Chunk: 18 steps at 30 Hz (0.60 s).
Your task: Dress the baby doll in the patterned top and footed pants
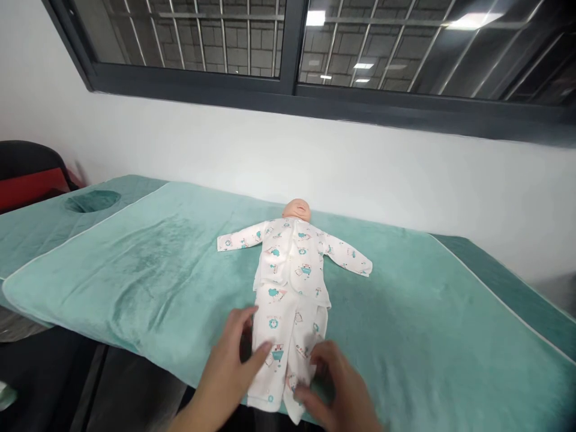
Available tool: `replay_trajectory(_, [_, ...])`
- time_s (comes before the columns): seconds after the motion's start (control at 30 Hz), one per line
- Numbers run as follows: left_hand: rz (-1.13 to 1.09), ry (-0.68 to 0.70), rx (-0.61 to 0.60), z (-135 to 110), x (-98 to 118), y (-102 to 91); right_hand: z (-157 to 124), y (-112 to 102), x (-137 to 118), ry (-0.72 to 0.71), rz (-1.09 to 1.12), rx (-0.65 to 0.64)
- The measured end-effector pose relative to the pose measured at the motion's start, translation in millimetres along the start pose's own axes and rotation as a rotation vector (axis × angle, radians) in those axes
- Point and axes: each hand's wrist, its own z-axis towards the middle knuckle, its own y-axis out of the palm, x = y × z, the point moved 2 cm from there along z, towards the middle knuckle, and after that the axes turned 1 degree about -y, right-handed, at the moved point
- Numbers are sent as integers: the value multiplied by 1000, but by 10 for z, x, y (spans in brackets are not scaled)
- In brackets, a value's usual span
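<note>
A baby doll [297, 210] lies on its back on a green massage table cover [180, 264], head toward the wall. It wears a white printed long-sleeved top [292, 255], with both sleeves spread out to the sides. Matching white trousers [274, 336] reach down to the table's near edge. My left hand [234, 354] is at the left side of the trousers, thumb and fingers apart, the thumb over the left leg. By the right trouser leg is my right hand [337, 384], its fingers curved and slightly blurred, with a gap between thumb and forefinger. The doll's hands and feet are not visible.
A face hole [93, 201] opens at the left end of the massage table. Behind stand a white wall [202, 150] and a dark-framed window [288, 90] with metal bars. At the far left is a black and red chair [31, 174].
</note>
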Motion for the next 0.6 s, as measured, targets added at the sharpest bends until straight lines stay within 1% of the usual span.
replay_trajectory(0.03, [13,-24,0,-136,-5,47,-108,110,-37,-32,-7,13])
replay_trajectory(0.1, [14,-81,22,-362,-7,154,-262,308,-100,-49,-54,104])
replay_trajectory(0.17, [-15,-130,59,-507,2,264,-330,426,-146,-9,-98,190])
replay_trajectory(0.2, [-38,-142,79,-547,9,311,-339,443,-166,5,-102,210])
replay_trajectory(0.27, [-77,-133,116,-574,25,362,-338,391,-197,-26,-90,211])
replay_trajectory(0.33, [-79,-89,183,-556,41,329,-343,247,-199,-78,-102,217])
replay_trajectory(0.4, [-40,-54,274,-526,51,214,-370,63,-155,-62,-153,261])
replay_trajectory(0.47, [16,-51,338,-506,56,73,-414,-97,-91,-12,-192,318])
replay_trajectory(0.53, [68,-60,348,-506,58,-30,-466,-193,-44,24,-198,375])
replay_trajectory(0.6, [95,-48,321,-530,63,-59,-527,-217,-36,41,-198,423])
